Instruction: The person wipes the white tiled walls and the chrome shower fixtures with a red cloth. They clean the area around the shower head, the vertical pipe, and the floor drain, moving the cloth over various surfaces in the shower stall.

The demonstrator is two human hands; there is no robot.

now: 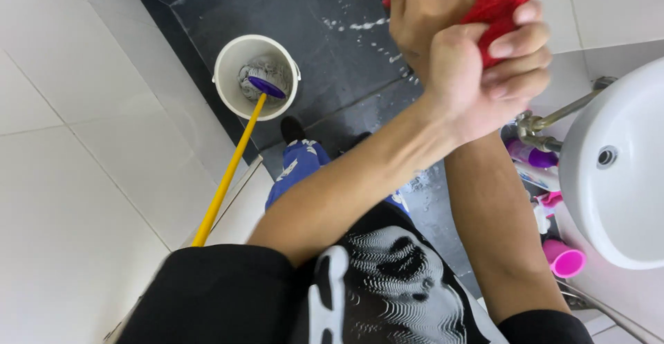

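Both my hands wringing a red cloth above the bathroom floor.

My left hand (484, 74) is clenched around the red cloth (501, 1), fingers wrapped over it, and my right hand (425, 5) grips the same cloth just beyond, touching the left. Right of the cloth and lower sits the white sink (615, 171), with purple and pink bottles (564, 257) beneath it. Well left of the cloth, a white bucket (225, 74) holds a yellow-handled mop (228, 171) on the dark tiles.

purple and pink bottles (531, 154) under sink (622, 178)
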